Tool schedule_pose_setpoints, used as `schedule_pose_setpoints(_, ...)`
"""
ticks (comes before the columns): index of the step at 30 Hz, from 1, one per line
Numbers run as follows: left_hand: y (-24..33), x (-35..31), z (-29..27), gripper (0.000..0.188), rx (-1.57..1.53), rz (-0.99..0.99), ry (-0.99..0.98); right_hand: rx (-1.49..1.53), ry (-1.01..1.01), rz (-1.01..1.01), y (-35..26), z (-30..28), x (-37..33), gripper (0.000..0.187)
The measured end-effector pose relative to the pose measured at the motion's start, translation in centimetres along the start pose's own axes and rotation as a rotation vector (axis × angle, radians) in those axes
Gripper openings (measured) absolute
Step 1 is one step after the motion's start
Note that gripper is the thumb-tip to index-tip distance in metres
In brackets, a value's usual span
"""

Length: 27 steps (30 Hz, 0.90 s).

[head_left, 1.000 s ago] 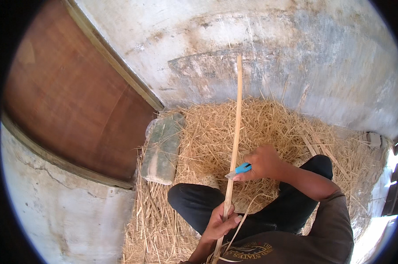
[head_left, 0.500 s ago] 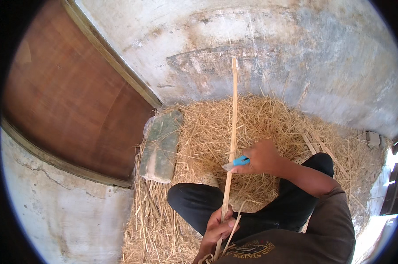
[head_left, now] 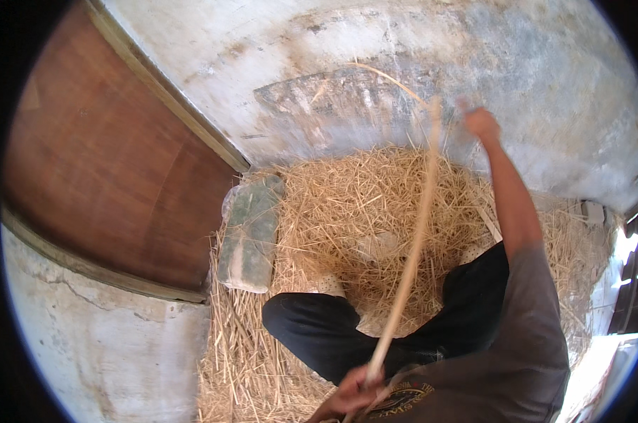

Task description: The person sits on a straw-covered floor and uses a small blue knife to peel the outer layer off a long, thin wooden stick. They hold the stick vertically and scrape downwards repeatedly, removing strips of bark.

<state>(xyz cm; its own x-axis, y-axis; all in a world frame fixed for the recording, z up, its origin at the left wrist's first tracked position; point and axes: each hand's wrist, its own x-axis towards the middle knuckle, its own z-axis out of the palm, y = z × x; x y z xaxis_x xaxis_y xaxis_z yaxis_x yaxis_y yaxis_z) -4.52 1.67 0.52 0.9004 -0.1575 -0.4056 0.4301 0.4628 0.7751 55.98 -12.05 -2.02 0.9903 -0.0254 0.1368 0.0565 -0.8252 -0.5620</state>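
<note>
Left hand [head_left: 353, 396] gripped the stick [head_left: 409, 254] at lower centre; right hand [head_left: 480, 121], upper right, blurred, its grip unclear; straw [head_left: 347, 204] beneath.

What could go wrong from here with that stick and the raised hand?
1. The right hand is flung out and blurred near the wall; it might strike it.
2. Only the left hand grips the stick, low at one end, so the long free end may whip or slip.
3. A thin peeled strip arcs from the stick's top; it could snap or spring back toward the person.
</note>
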Motion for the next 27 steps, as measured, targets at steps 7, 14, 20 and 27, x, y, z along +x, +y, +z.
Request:
schedule_pose_setpoints(7, 1.7, 1.7, -1.6, 0.026, -0.095, 0.128, 0.332, -0.137, -0.261, -0.278, -0.4, 3.7, -10.2, 0.083)
schedule_pose_setpoints(14, 5.8, 6.3, -2.3, 0.028, -0.307, 0.311, 0.204, 0.359, -0.491, -1.087, -6.9, -1.5, -27.7, 0.059)
schedule_pose_setpoints(20, 4.0, 6.8, -1.7, 0.025, -0.592, 0.269, -0.042, 0.285, -0.408, -1.200, -7.7, -1.0, -29.5, 0.065)
schedule_pose_setpoints(27, 4.2, 6.8, -1.5, 0.020, -0.659, 0.280, -0.086, 0.318, -0.435, -1.263, -7.6, -1.4, -31.2, 0.063)
